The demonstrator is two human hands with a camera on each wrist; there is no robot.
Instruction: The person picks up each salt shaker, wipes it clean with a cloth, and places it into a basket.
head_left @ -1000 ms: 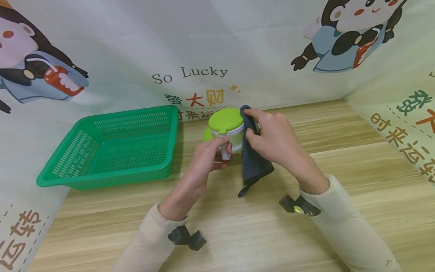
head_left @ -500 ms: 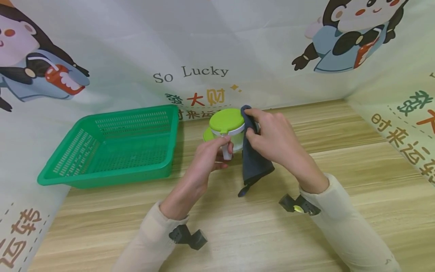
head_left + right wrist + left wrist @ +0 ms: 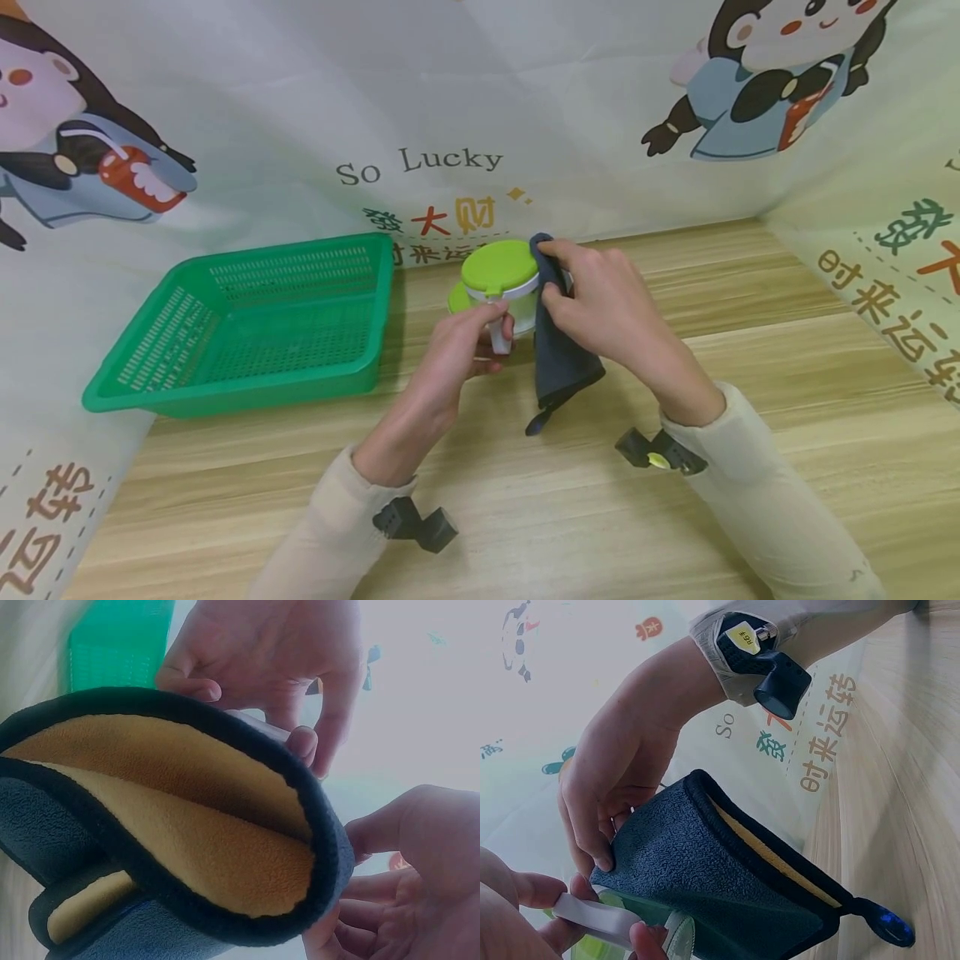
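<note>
A clear container with a bright green lid (image 3: 501, 267) and a white handle (image 3: 592, 916) stands near the back wall. My left hand (image 3: 459, 343) pinches that handle between thumb and fingers. In my right hand (image 3: 611, 296) is a folded dark grey-blue cloth (image 3: 561, 358), pinched at its upper edge against the container's right side. The left wrist view shows the cloth (image 3: 705, 862) hanging down with a loop at its corner. Its tan inner face (image 3: 217, 825) shows in the right wrist view. A second green piece peeks out behind the container, mostly hidden.
To the left stands a green plastic basket (image 3: 247, 400) with slotted walls. A pale printed sheet (image 3: 570, 150) forms the back and side walls. The wood-grain tabletop (image 3: 525, 517) extends in front of and to the right of the hands.
</note>
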